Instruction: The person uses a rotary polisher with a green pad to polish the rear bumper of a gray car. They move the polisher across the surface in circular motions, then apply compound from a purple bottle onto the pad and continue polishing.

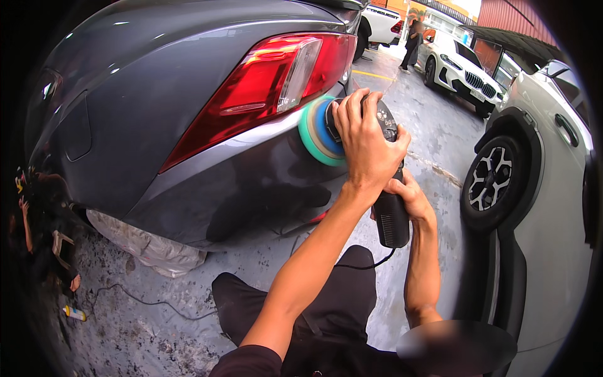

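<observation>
My left hand point(367, 136) lies over the head of a black car polisher point(393, 221), its fingers curled across the housing. Lower down, my right hand point(412, 195) is wrapped around the ribbed handle. The green foam pad point(313, 136), on a blue backing plate, is tilted on edge at the grey car's rear bumper point(264, 160), just under the red tail light point(264, 80). Whether its whole face touches the paint is hidden. A black cord runs from the handle's end past my knees.
A white car point(556, 235) stands close on the right. Plastic sheeting point(150, 245) covers the grey car's wheel. A cord point(155, 303) and a yellow spray can point(74, 313) lie on the floor. Another person crouches at the far left; one stands by a white car point(461, 70) behind.
</observation>
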{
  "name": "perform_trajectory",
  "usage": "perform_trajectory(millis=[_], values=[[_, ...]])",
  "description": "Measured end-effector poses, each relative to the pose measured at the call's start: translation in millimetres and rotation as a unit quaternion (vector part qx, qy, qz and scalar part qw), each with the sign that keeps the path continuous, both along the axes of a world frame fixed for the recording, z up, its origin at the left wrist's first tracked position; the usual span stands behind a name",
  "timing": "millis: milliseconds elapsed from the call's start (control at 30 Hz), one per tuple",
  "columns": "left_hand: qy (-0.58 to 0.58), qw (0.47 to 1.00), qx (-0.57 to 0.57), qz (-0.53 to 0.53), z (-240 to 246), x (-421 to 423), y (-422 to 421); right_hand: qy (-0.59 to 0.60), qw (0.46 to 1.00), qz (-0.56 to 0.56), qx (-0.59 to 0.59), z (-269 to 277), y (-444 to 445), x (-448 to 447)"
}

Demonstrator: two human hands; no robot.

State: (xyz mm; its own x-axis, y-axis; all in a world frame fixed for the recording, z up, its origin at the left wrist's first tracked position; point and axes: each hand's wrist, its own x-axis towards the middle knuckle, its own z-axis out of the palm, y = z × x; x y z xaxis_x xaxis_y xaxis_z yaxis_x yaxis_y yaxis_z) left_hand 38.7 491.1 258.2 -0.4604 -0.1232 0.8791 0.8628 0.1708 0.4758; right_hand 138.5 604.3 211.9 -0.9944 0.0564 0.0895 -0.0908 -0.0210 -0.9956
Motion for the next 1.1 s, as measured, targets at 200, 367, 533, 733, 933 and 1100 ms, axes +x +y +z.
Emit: perform_trajectory(millis=[200, 367, 533, 733, 933, 1100], values=[[-0.001, 1.0, -0.004, -0.014, -11.0, 16.4, -33.1, 0.008, 1.0, 0.013, 0.005, -9.0, -30.8, 12.8], [-0.003, 0.999, -0.006, -0.049, -17.0, 24.6, -64.2, 0.048, 0.996, -0.009, 0.068, -13.2, -57.2, 16.5], [0.002, 0.998, 0.011, -0.064, -27.5, 29.9, -93.1, 0.108, 0.984, -0.036, 0.136, -8.2, -89.3, 25.8], [0.009, 0.997, 0.033, -0.063, -38.2, 33.0, -128.2, 0.121, 0.974, -0.044, 0.184, -14.9, -117.8, 28.7], [-0.008, 0.995, 0.066, -0.072, -57.8, 33.5, -154.2, 0.097, 0.971, -0.012, 0.218, -14.2, -138.8, 29.2], [0.007, 0.995, 0.077, -0.07, -76.5, 31.7, -172.0, 0.098, 0.97, 0.0, 0.224, -32.2, -151.1, 21.2]])
